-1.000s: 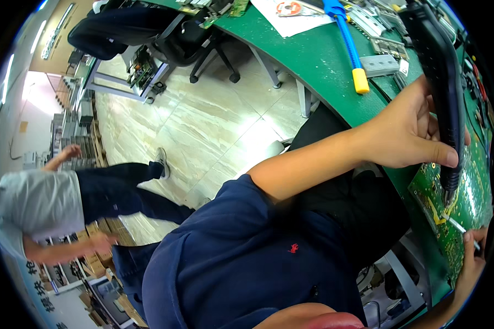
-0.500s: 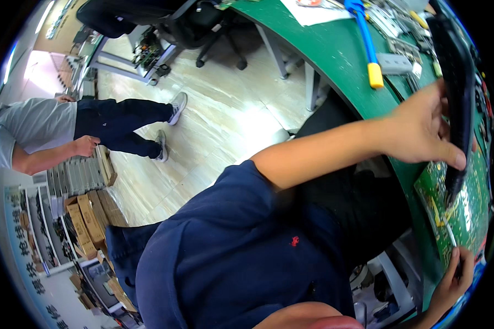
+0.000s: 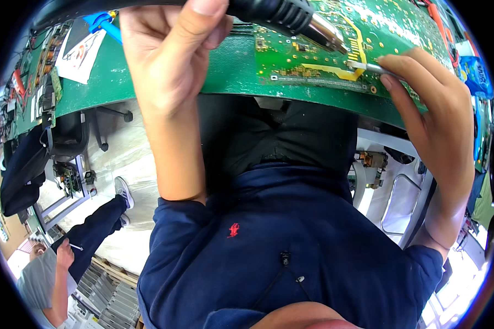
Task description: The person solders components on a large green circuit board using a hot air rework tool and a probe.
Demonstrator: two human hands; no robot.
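Pale veined floor tiles [image 3: 140, 219] show beyond the edge of a green table [image 3: 115, 90], and on that table lies a green printed circuit board [image 3: 392, 38], flat, its near edge close to the table's edge. Across the board's near side runs a gold-coloured track [image 3: 335, 70] with a sharp bend. The left hand [image 3: 173, 55], left of the board, has its grip wrapped round the black body of a hot-air gun [image 3: 271, 13]; the metal nozzle [image 3: 326, 34] slants down to the right over the board, near that bend, though I cannot tell whether it touches. From the board's right side comes the right hand [image 3: 439, 90], its grip pinched together on a slim silver tool [image 3: 376, 68] whose tip points left and sits at the bend, close to the nozzle. Well to the left of the board are a white sheet of paper [image 3: 82, 66] and a blue-handled tool [image 3: 100, 22], partly hidden; to its right is a blue packet [image 3: 475, 77]. Farther left of the board, past the table, are a black chair [image 3: 71, 134] and another person in a grey shirt [image 3: 38, 279], holding a thin white object [image 3: 75, 247].
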